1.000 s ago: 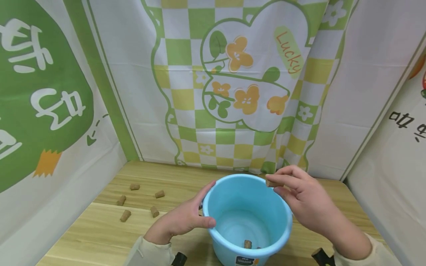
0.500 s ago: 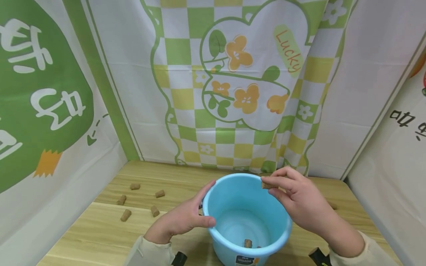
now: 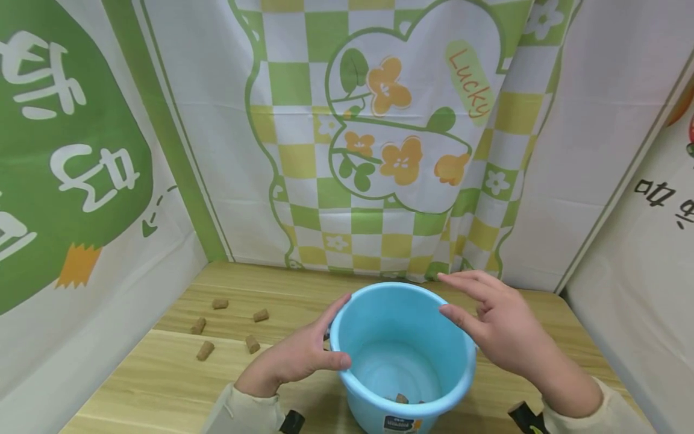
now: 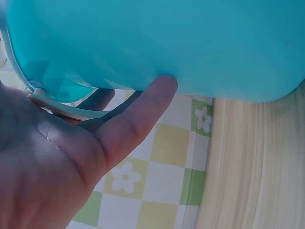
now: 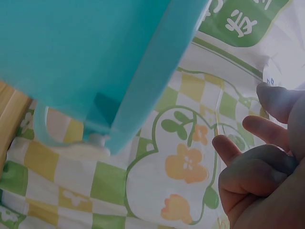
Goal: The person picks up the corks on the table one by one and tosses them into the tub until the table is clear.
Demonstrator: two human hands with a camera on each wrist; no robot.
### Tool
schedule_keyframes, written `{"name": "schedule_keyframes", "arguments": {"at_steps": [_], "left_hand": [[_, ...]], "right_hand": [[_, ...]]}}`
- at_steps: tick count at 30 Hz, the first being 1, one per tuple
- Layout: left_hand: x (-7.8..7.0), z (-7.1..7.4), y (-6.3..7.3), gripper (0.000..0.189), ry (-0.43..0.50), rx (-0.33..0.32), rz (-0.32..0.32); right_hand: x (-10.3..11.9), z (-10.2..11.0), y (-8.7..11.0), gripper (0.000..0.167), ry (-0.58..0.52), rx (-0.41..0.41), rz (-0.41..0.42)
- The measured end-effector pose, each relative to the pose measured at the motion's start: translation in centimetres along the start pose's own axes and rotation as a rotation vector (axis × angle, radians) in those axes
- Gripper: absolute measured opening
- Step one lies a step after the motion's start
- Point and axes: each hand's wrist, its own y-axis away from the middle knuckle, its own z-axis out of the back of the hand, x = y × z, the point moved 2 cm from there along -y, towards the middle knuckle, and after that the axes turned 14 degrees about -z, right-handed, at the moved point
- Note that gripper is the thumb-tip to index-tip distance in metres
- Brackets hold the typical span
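My left hand (image 3: 300,357) holds the light-blue plastic bucket (image 3: 393,316) at its left rim, thumb at the edge. In the left wrist view its fingers lie against the outer wall, close by the bucket's handle (image 4: 71,110). Above the right rim my right hand (image 3: 506,325) is held in the air with thumb and fingers apart and nothing between them. A cork (image 3: 401,398) lies low inside the bucket, with bits of others half hidden by the front rim.
Several corks (image 3: 252,344) lie scattered on the wooden table (image 3: 146,386) left of the bucket. A checked, flower-printed cloth (image 3: 374,229) hangs behind the table, and printed cloth walls stand on both sides.
My right hand has let go of the cork it pinched over the bucket, and its fingers have spread. The cork seen inside the bucket has shifted. The left hand keeps its place.
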Motion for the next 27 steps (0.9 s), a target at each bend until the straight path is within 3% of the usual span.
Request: {"name": "schedule_keyframes", "arguments": {"at_steps": [9, 16, 27], "left_hand": [[0.0, 0.0, 0.0, 0.110, 0.032, 0.002, -0.005], [0.0, 0.0, 0.1, 0.111, -0.001, 0.004, -0.003], [-0.1, 0.0, 0.0, 0.112, 0.001, 0.003, -0.015]], "right_hand": [[-1.5, 1.0, -0.1, 0.042, -0.011, -0.054, -0.032], [-3.4, 1.6, -0.4, 0.045, -0.031, -0.045, -0.171], [-6.5, 2.4, -1.0, 0.053, -0.049, -0.020, -0.316]]}}
